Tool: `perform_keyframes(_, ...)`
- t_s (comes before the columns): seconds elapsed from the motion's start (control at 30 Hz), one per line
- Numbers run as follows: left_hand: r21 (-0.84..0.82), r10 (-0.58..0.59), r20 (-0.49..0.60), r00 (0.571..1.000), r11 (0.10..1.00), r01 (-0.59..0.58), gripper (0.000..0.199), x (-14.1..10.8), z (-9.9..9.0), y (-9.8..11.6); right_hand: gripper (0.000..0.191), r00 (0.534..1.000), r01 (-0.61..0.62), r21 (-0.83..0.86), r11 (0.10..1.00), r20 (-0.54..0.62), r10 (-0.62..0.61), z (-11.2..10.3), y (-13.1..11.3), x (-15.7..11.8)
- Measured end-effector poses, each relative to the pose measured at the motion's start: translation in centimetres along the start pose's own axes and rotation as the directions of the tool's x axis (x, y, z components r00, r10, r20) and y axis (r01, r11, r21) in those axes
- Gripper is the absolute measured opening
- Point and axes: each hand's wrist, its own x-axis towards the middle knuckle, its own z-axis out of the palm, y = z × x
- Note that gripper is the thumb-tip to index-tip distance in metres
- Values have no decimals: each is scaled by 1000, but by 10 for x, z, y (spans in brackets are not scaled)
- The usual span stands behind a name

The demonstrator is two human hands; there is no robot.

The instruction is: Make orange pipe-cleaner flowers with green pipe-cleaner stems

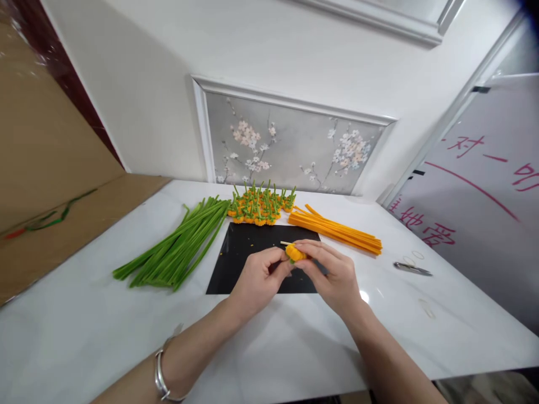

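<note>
A small orange pumpkin-like piece (295, 252) with a bit of green on its underside is held between both hands above a black mat (236, 252). My left hand (261, 276) pinches it from the left with thumb and index finger. From the right, my right hand (330, 272) grips the same piece with its fingers and thumb. A thin pale stick (285, 243) shows just behind the piece; whether a hand holds it is unclear. Small orange bits lie on the mat.
Green fuzzy stems (177, 247) lie at left, orange ones (337, 227) at right. Several finished orange pieces with green stalks (259, 210) stand behind the mat. Snips (412, 269) and loose rubber bands (418, 255) lie far right. Cardboard (84, 219) borders the left side.
</note>
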Motion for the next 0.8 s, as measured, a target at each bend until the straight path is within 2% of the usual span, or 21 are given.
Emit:
perform_keyframes(0.1, -2, -54, 49, 997, 999, 54, 26, -2, 0, -2, 20, 999, -47, 39, 998, -5, 47, 0, 2, -1)
perform_keyframes(0.23, 3, -67, 51, 996, 998, 67, 24, -2, -3, -2, 22, 996, -85, 105, 991, 16, 84, 0, 2, -2)
perform_keyframes(0.3, -51, -95, 74, 993, 994, 99, 13, 0, -5, -3, 25, 997, -71, 99, 993, 13, 70, 0, 2, -2)
perform_keyframes(0.33, -82, -110, 72, 991, 990, 115, 15, 2, -6, -3, 28, 998, -65, 83, 994, 12, 64, 0, 3, -3)
perform_keyframes(0.4, -147, -143, 32, 989, 978, 146, 32, 5, -9, -3, 35, 998, -62, 38, 997, 10, 62, 1, 3, -4)
perform_keyframes(0.47, -223, -192, -19, 981, 957, 183, 32, 7, -11, -2, 41, 998, -59, -6, 998, 6, 59, 1, 3, -5)
perform_keyframes(0.53, -361, -249, 34, 968, 900, 245, 28, 8, -13, 1, 45, 999, -39, -53, 998, 6, 39, 1, 3, -5)
perform_keyframes(0.63, -496, -250, 121, 961, 823, 277, 34, 7, -12, 5, 48, 1000, -6, -132, 991, 12, 7, 2, 1, -5)
perform_keyframes(0.8, -563, -249, 114, 962, 782, 269, 36, 5, -8, 1, 47, 999, -39, -148, 988, -40, 34, 2, -2, -3)
